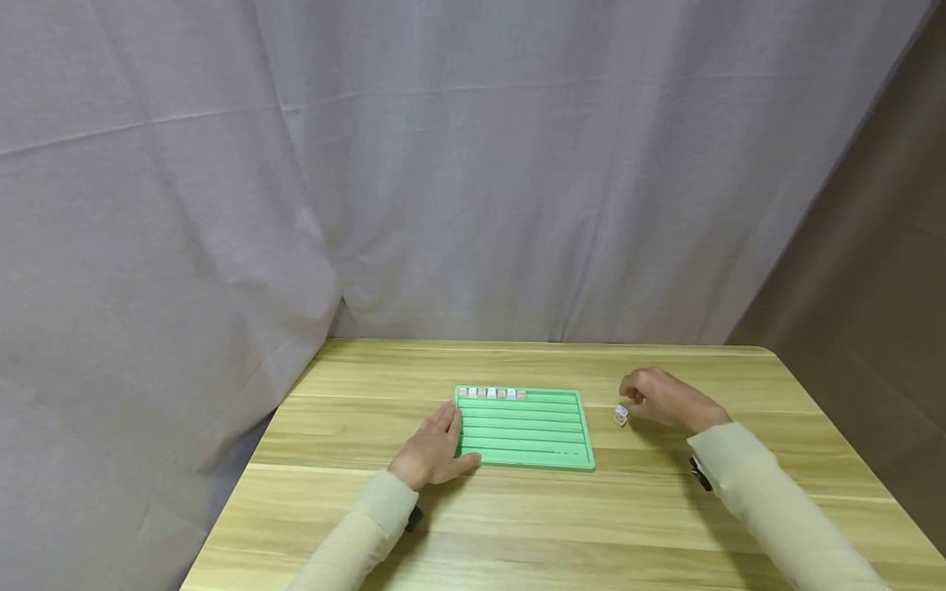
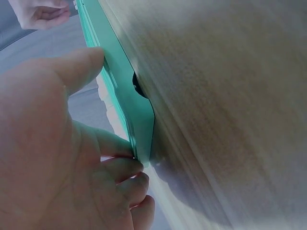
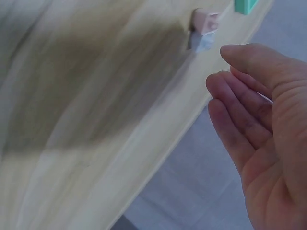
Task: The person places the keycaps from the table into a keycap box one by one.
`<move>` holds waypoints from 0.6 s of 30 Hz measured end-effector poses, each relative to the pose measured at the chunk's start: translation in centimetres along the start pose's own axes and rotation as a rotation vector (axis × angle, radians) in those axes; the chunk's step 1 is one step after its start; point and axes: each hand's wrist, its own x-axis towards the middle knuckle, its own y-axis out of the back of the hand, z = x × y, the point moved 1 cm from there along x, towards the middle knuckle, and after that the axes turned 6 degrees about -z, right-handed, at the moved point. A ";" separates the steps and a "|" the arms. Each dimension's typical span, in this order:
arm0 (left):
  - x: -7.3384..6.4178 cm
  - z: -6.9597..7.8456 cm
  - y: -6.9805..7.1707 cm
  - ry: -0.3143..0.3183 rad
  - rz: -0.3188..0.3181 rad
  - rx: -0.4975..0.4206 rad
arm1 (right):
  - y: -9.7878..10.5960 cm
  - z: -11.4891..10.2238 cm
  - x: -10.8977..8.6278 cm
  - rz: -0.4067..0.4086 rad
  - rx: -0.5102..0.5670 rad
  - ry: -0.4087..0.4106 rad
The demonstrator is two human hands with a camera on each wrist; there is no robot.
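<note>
A green ridged tray (image 1: pixel 521 428) lies on the table, with a row of several small keycaps (image 1: pixel 491 393), white and tan, along its top slot. My left hand (image 1: pixel 436 450) rests against the tray's near left corner. In the left wrist view its thumb (image 2: pixel 88 64) touches one edge and its fingertips the other. To the right of the tray, two loose keycaps lie together: a white one (image 3: pixel 201 41) and a pinkish one (image 3: pixel 205 21), touching. Beside them hovers my right hand (image 1: pixel 661 398), fingers loosely bent and apart from the keycaps, holding nothing.
The wooden table (image 1: pixel 517 525) runs back to a grey curtain (image 1: pixel 473 205), which also hangs along the left side. A brown panel or cloth (image 1: pixel 872 328) stands on the right. A dark band shows under each cuff.
</note>
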 end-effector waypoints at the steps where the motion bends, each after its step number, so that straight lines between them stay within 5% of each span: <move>1: 0.0 0.0 0.0 0.000 -0.001 0.001 | 0.0 0.2 -0.2 -0.003 0.004 -0.001; 18: 0.0 0.1 0.0 -0.005 0.004 0.016 | -2.1 1.1 0.5 -0.054 0.031 -0.018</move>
